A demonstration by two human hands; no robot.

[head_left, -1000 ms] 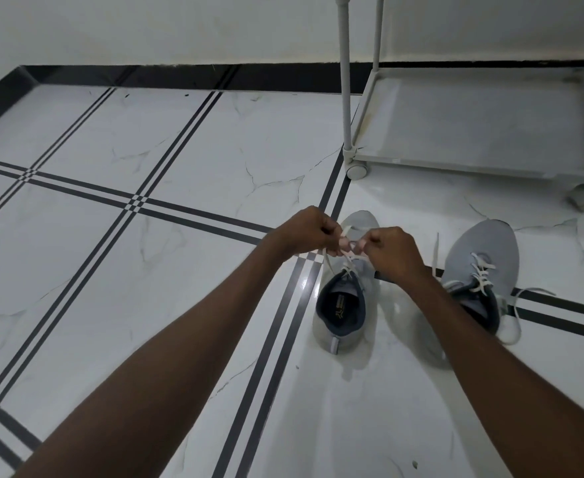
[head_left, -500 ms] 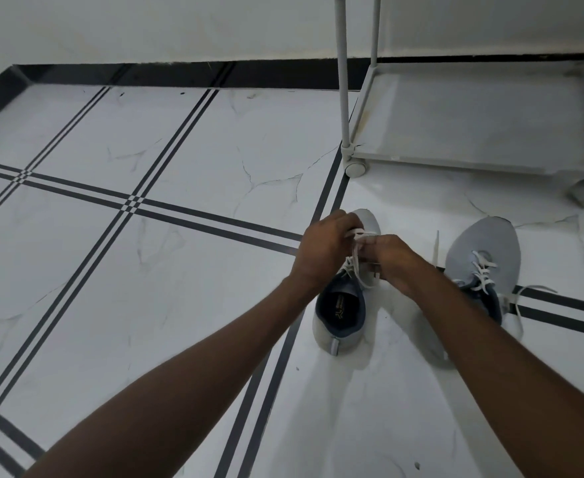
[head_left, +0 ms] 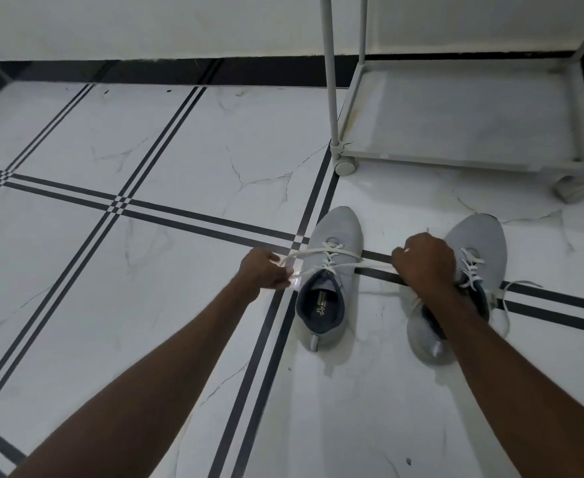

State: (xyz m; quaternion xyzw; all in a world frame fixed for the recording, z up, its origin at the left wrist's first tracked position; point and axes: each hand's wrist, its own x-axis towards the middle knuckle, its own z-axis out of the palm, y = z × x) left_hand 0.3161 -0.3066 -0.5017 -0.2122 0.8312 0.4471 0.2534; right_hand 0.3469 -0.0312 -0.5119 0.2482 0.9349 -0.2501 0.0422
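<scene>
Two grey sneakers with dark blue linings stand on the tiled floor, toes pointing away from me. My hands pull the white laces [head_left: 332,258] of the left sneaker [head_left: 330,281] out to both sides. My left hand [head_left: 264,270] pinches the lace ends left of the shoe. My right hand [head_left: 423,262] grips the other ends to the right, in front of the right sneaker [head_left: 475,250]. The right sneaker's laces [head_left: 473,270] lie loose, one end trailing onto the floor.
A white rolling rack [head_left: 456,115] with thin poles and caster wheels stands just beyond the shoes at the back right. The white marble floor [head_left: 145,253] with black stripes stretches to the left. A wall with a black skirting runs along the back.
My hands were together over the left sneaker's laces. They have moved apart to either side, drawing the laces taut across the shoe.
</scene>
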